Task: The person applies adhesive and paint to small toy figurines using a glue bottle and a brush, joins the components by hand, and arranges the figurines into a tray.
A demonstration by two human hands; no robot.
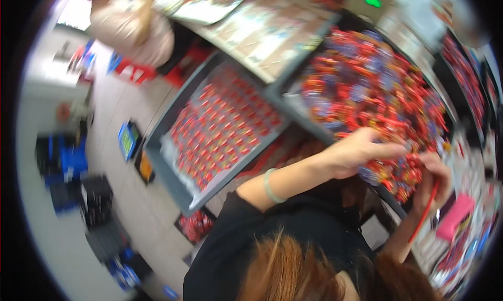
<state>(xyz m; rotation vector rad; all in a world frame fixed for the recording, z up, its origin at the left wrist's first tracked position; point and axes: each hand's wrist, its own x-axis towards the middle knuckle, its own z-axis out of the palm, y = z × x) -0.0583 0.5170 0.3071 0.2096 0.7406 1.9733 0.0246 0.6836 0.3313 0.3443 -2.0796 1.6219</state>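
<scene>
My left hand [364, 153], with a pale bracelet on its wrist, reaches over a dark bin full of small red, gold and purple pieces [374, 86]. Its thumb and fingers are pinched together near my right fingertips; whatever lies between them is too small and blurred to name. My right hand [436, 178] is curled at the bin's near right edge, fingers closed around a red cord [425, 212]. The cord hangs down along my right forearm. Red and gold pieces sit right between and below both hands.
A grey tray [175, 193] left of the bin holds rows of small red pieces on a pale liner. Beyond it stands a table [262, 73] with sheets. Another person [131, 34] is at upper left. A pink object [455, 217] lies at right; dark boxes [97, 199] line the floor.
</scene>
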